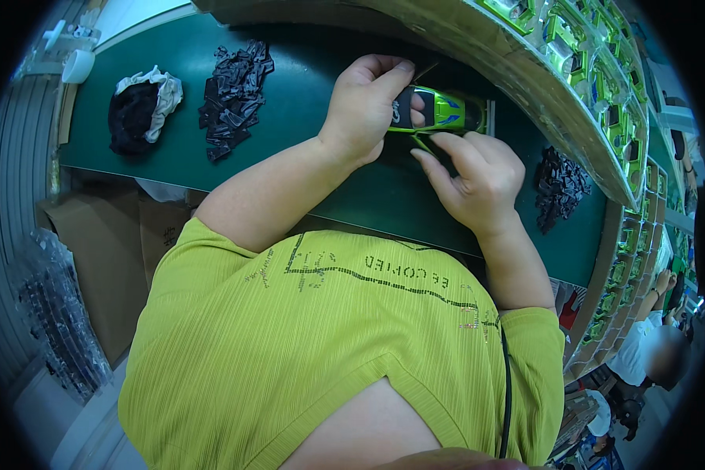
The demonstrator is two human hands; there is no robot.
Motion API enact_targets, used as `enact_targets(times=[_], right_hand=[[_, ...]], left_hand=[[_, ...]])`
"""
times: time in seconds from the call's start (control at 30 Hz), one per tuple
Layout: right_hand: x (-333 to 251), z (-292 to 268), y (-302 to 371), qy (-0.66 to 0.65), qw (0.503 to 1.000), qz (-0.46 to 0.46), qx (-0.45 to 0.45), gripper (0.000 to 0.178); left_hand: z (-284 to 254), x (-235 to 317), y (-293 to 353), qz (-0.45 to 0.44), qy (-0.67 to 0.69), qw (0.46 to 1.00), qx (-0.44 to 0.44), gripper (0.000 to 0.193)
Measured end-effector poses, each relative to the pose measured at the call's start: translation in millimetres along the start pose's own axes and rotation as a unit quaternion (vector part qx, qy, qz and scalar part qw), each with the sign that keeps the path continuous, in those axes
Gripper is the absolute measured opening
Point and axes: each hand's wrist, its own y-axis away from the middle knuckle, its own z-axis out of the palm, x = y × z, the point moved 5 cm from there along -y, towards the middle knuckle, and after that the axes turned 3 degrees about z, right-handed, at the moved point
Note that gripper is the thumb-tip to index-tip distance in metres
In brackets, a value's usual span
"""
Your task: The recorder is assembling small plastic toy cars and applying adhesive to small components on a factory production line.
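Observation:
A bright green toy car body (446, 109) with a dark window area and blue markings lies over the green table, its nose pointing right. My left hand (364, 106) grips its left end, thumb and forefinger pinched together at the top. Fingertips show through an opening in the middle of the car body. On the near side, my right hand (478, 172) has its thumb and forefinger closed around a thin green edge of the car body. Whether a small part is also in either pinch is hidden.
Loose black plastic pieces (235, 98) form a heap on the left, with another black heap (561, 186) at right. A black-and-white cloth bundle (142, 111) lies far left. Stacked trays of green car bodies (576, 63) rise along the right. A cardboard box (94, 258) stands below the table.

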Motion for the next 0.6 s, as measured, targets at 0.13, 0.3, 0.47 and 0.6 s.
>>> enact_targets(times=[0.13,0.3,0.47,0.6], right_hand=[[-5,-10,-4,0.033,0.999,0.010,0.035,0.047],[9,11,-8,0.008,0.997,0.061,-0.051,0.085],[9,10,-11,-0.004,0.997,0.048,-0.059,0.081],[11,12,-9,-0.016,0.997,0.063,-0.045,0.069]], left_hand=[[0,2,-1,-0.016,-0.073,0.997,-0.014,0.019],[8,-4,-2,-0.017,-0.119,0.990,-0.071,0.022],[6,1,-9,-0.009,-0.122,0.989,-0.078,0.021],[2,-5,-14,0.006,-0.129,0.990,-0.060,0.021]])
